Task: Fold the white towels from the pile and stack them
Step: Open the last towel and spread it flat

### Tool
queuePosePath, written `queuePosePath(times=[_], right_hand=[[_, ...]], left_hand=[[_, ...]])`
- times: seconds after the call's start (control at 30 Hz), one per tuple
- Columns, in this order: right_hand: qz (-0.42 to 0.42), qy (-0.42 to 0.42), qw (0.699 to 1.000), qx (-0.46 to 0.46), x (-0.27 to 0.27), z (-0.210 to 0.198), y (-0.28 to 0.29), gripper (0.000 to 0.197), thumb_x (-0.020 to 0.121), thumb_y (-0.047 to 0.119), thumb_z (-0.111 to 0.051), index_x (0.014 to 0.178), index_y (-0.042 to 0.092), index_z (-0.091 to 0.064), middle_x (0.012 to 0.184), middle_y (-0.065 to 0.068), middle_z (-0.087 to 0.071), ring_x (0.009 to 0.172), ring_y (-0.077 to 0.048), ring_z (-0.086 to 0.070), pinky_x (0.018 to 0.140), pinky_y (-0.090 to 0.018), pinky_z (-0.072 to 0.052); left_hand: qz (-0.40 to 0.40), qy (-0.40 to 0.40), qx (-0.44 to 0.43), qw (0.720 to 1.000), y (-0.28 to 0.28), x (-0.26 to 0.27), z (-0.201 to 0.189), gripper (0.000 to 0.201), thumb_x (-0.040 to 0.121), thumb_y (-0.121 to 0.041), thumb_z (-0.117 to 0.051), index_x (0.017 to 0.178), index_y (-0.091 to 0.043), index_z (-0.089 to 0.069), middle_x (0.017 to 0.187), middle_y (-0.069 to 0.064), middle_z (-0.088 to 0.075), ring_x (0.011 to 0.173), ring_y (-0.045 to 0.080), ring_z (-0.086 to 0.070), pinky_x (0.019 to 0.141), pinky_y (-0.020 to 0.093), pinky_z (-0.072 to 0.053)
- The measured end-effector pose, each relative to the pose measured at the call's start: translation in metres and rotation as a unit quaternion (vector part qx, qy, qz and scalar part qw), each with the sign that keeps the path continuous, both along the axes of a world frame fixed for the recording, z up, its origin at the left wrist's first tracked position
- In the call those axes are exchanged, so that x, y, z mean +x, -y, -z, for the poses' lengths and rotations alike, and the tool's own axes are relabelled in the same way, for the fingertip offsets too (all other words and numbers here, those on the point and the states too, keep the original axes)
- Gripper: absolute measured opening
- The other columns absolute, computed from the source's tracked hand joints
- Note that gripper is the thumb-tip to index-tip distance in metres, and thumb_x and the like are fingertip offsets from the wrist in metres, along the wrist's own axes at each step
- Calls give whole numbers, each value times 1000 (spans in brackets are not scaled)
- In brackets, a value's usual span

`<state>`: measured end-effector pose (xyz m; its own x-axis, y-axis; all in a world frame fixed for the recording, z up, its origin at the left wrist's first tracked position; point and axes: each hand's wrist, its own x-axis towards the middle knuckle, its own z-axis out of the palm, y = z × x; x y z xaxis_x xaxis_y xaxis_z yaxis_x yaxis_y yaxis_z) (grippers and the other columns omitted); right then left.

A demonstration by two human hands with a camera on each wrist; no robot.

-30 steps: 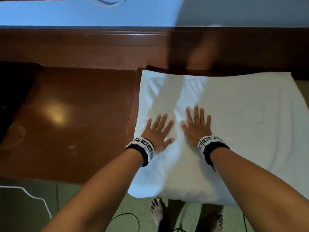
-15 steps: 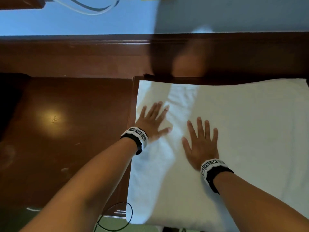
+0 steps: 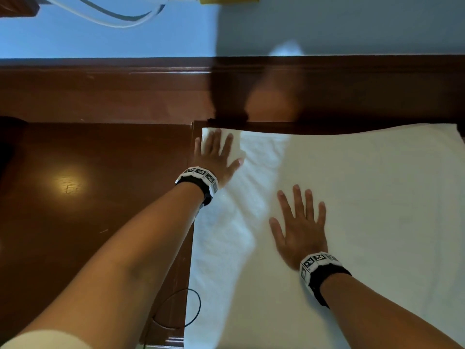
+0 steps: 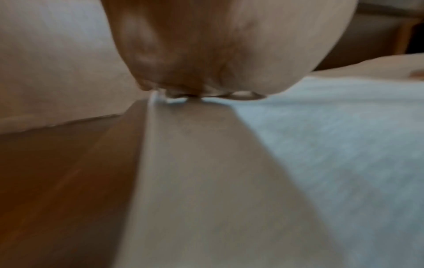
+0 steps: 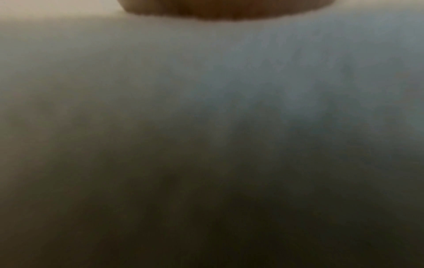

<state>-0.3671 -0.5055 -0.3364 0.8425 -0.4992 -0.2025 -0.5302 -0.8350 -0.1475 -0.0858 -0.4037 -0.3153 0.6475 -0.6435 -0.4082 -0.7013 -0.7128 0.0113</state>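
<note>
A large white towel (image 3: 364,197) lies spread flat over a dark wooden table, its near edge hanging past the front. My left hand (image 3: 216,154) lies flat with spread fingers on the towel's far left corner. Nearer to me, my right hand (image 3: 299,222) presses palm down on the towel left of its middle. The left wrist view shows the heel of the left hand (image 4: 218,45) on the towel (image 4: 332,145) beside the wood. In the right wrist view there is only blurred white towel (image 5: 229,90) under the palm. No pile or stack is in view.
The glossy brown table top (image 3: 88,197) stretches to the left of the towel. A wooden backboard (image 3: 125,96) runs along the far side under a pale blue wall (image 3: 100,39) with a white cable (image 3: 113,18). A thin black cable (image 3: 193,306) loops at the table's front edge.
My left hand has slid away from me along the towel's left side to its far corner. My right hand has drawn back toward me and slightly right. The view has shifted.
</note>
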Motion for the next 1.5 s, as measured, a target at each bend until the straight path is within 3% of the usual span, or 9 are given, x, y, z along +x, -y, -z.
queuePosePath(times=[0.17,0.33,0.53,0.67,0.83,1.0,1.27,1.37,1.5], right_hand=[[1,0,1000,-4,0,1,0,69,101,59,-21,161,35,2,169,-3,12,155,-30,12,122,-61,-2],[0,15,1000,10,1,-2,-1,67,102,56,-22,161,34,1,169,-3,10,155,-29,13,122,-60,2],[-22,-24,995,96,5,-13,10,62,106,43,-22,159,38,10,164,0,30,152,-25,26,120,-58,12],[-57,-63,987,134,-6,-25,84,64,107,32,-28,159,38,9,163,0,31,151,-23,27,122,-52,13],[-96,-105,987,75,-30,-18,213,65,101,64,-15,155,45,17,161,7,36,149,-19,30,122,-51,13],[-75,-72,994,40,-40,-9,317,69,99,66,-20,157,45,10,165,7,26,153,-20,21,123,-50,9],[122,-57,990,47,-56,-24,419,62,105,50,-21,161,34,0,169,-4,11,155,-28,8,123,-55,3],[251,26,966,49,-66,-35,412,60,103,36,-36,158,18,-19,167,-13,-13,151,-35,-16,118,-53,-16],[371,-1,926,68,-94,-38,411,69,97,53,-48,136,-3,-45,144,-26,-45,133,-43,-43,105,-52,-37]], left_hand=[[140,-19,-39,989,9,-42,6,71,99,-71,-1,153,-38,32,163,4,37,152,27,29,121,61,13],[-107,62,11,992,-3,-32,-6,73,102,-62,-1,161,-22,16,166,18,25,153,34,26,119,65,14],[-44,-19,-86,995,25,-149,-19,65,109,-43,-16,163,-20,12,166,19,25,154,37,22,125,59,3],[-96,-52,-93,990,73,-203,-3,64,110,-44,-15,163,-18,10,165,19,27,155,38,20,126,57,1],[-70,-69,-94,991,152,-239,8,70,103,-65,-6,159,-33,21,161,12,39,149,34,35,120,63,14],[-94,-43,-56,993,173,-244,25,74,96,-78,-3,152,-44,31,158,11,45,147,38,38,115,70,16],[-111,-27,-39,993,177,-245,22,74,95,-80,-4,151,-48,31,159,9,44,148,37,36,117,70,12],[-114,-32,-33,992,177,-244,21,74,94,-81,-4,151,-49,30,158,8,45,148,36,37,118,69,13],[-114,-21,-20,993,178,-246,19,74,93,-81,0,151,-47,33,157,9,46,149,37,35,118,70,12]])
